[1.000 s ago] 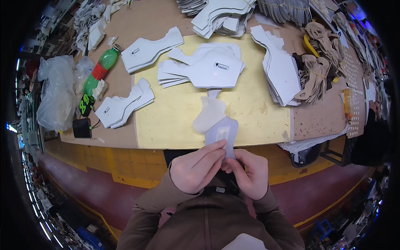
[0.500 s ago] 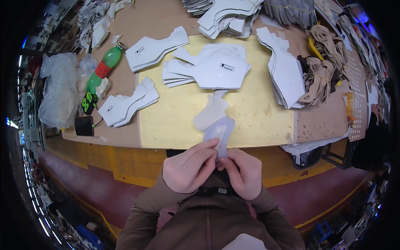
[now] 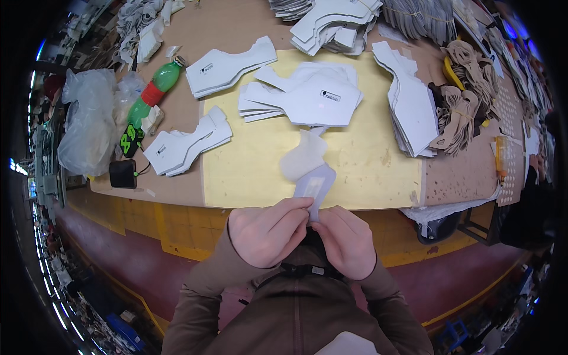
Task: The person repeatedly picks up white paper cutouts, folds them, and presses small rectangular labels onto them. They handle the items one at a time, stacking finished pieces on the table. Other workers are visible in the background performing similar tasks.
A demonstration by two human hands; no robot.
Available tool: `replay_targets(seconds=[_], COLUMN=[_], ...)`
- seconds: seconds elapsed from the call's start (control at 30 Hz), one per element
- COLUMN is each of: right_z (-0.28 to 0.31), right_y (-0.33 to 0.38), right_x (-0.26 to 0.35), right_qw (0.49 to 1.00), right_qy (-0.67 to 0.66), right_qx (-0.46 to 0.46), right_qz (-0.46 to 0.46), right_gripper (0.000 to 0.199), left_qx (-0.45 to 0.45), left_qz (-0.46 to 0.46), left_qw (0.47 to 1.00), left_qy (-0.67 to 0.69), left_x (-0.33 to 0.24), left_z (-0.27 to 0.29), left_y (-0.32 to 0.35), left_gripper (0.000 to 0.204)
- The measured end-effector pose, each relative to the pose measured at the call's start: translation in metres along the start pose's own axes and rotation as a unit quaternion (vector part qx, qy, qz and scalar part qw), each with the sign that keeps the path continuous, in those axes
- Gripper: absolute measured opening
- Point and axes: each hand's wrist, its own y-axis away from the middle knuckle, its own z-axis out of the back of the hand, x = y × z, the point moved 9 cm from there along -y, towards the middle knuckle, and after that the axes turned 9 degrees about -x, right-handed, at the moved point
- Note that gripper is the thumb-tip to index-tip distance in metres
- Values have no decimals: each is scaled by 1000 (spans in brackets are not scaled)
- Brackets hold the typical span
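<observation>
At the near edge of the table, my left hand (image 3: 264, 229) and my right hand (image 3: 346, 241) are closed on the near end of a pale lilac-grey cut piece (image 3: 322, 178). The piece looks thin and flexible, with a small whitish strip on its face. Its far end overlaps a cream, curved cut piece (image 3: 303, 155) lying on the yellow sheet (image 3: 248, 171). Beyond that lies a fanned stack of white cut pieces (image 3: 322, 103) with a small printed label. My fingertips partly hide the gripped end.
More white stacks lie at left (image 3: 186, 145), far left (image 3: 228, 66) and right (image 3: 408, 100). A green bottle (image 3: 167, 74), a clear plastic bag (image 3: 86, 124) and a black wallet-like item (image 3: 123, 174) stand along the left. Bundled beige straps (image 3: 458, 112) lie at right.
The view has shifted slightly, so the table things sit a little further right. My hands keep their grip on the lilac-grey piece, with only small finger movement.
</observation>
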Motion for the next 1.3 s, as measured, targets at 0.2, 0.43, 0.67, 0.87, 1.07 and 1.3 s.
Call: replay_targets(seconds=[0.2, 0.43, 0.67, 0.87, 1.07, 1.3], right_z=[0, 7, 15, 14, 11, 7], right_y=[3, 13, 13, 13, 12, 15], right_x=[-13, -37, -35, -37, -38, -42], right_qw=[998, 955, 927, 919, 891, 884], right_qy=[-27, -212, -289, -318, -378, -377], right_qx=[15, 44, 56, 33, 52, 41], right_qz=[-51, -205, -234, -230, -247, -274], right_gripper=[11, 10, 21, 21, 22, 20], left_qx=[-25, 0, 38, 54, 31, 28], left_qz=[41, 19, 6, 33, 22, -7], left_qw=[997, 969, 954, 942, 940, 961], left_qy=[62, 245, 298, 329, 339, 275], left_x=[14, 19, 6, 9, 9, 6], left_z=[-10, -15, -18, -28, -28, -31], left_y=[4, -1, -13, -16, -16, -12], left_gripper=[16, 22, 19, 18, 18, 22])
